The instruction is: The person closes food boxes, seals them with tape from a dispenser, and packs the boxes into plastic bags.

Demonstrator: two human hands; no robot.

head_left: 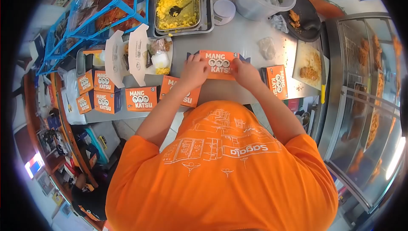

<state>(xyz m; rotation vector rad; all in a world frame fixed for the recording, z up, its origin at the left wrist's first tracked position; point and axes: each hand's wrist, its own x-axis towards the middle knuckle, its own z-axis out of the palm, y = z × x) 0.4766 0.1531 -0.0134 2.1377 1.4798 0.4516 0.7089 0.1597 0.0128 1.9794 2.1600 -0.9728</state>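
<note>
Between my two hands is an orange and dark blue carton (219, 70) printed "MANG KATSU", its blue flaps sticking out at both sides. My left hand (196, 70) grips its left part, fingers closed on the top edge. On the right part, my right hand (243, 73) is closed in a pinch. Just below my left hand lies another orange carton (192, 97), partly hidden by my forearm. Further left is an orange carton (141, 99), and at the right one stands tilted (277, 82). Two open cartons with white lids (138, 54) hold food at the back left.
A metal tray of yellow food (199, 10), a white scale (224, 11) and a plastic tub (263, 8) line the back. Blue racks (97, 14) stand left. At right are a cutting board (301, 67), a yellow-handled knife (323, 93) and a glass food cabinet (361, 103).
</note>
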